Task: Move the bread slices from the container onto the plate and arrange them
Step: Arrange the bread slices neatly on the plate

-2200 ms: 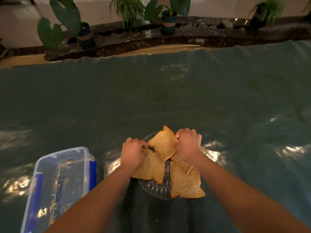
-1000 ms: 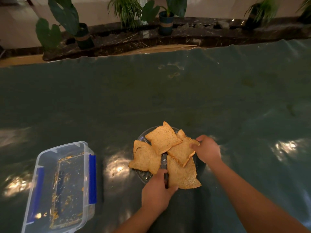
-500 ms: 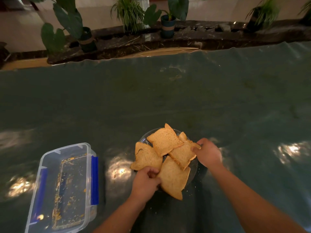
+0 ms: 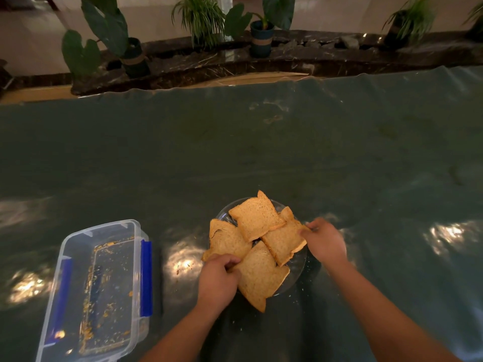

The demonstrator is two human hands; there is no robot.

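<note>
Several brown bread slices lie fanned over a clear glass plate near the table's front. The far slice overlaps the right slice and the left slice. The near slice hangs over the plate's front rim. My left hand grips the near slice at its left edge. My right hand pinches the right slice's outer corner. The clear plastic container with blue clips stands at the left, holding only crumbs.
A dark green plastic sheet covers the table, with bright glare patches and scattered crumbs beside the plate. Beyond the table's far edge runs a dark stone ledge with potted plants.
Both hands left the far slices. My left hand came to the plate's front and turned the near slice leftward. My right hand shifted to the right slice's outer corner.
</note>
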